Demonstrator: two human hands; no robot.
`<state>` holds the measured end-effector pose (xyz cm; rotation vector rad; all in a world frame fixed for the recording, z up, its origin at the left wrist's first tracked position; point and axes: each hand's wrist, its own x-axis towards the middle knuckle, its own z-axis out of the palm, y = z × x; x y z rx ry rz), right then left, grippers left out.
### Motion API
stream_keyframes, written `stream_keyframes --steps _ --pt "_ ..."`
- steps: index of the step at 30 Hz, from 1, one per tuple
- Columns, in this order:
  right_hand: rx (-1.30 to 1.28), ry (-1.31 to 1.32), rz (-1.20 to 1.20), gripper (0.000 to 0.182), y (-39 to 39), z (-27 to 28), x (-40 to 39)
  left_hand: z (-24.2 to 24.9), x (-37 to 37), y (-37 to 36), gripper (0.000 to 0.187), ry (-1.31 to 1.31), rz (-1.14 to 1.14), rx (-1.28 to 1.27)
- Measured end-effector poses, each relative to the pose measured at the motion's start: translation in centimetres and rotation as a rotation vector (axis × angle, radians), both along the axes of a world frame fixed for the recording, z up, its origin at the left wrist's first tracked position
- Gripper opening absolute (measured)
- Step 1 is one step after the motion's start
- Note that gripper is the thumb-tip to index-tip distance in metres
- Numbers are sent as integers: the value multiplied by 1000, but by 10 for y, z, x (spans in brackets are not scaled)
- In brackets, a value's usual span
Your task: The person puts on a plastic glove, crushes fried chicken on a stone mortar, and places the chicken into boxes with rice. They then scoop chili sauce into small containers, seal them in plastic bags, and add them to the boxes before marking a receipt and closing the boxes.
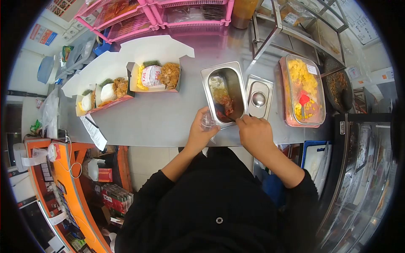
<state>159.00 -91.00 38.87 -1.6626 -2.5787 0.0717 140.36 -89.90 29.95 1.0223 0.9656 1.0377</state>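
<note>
My left hand [201,132] is closed around a small clear plastic cup [208,121] at the near left corner of a deep metal pan [239,82]. Inside the pan are a reddish chunky sauce [226,105] and a pale, yellowish part at the far end. My right hand [254,134] grips the handle of a dark spoon [220,109], whose head is down in the red sauce. A metal lid [258,99] with a round knob lies right beside the pan.
Open food boxes [155,89] with rice and fried pieces stand at the left, near a paper slip [94,133]. To the right is a clear container [303,90] of yellow food. Pink racks [192,24] and a metal shelf [276,29] line the back.
</note>
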Motion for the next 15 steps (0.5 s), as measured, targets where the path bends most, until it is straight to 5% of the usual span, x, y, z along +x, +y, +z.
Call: stream_keyframes --steps 6,15 --pt "-293 493 -495 22 -2 -1 36 7 9 2 62 -52 21 87" --pt "-394 867 -523 21 -7 -55 55 11 8 7 62 -70 18 -6"
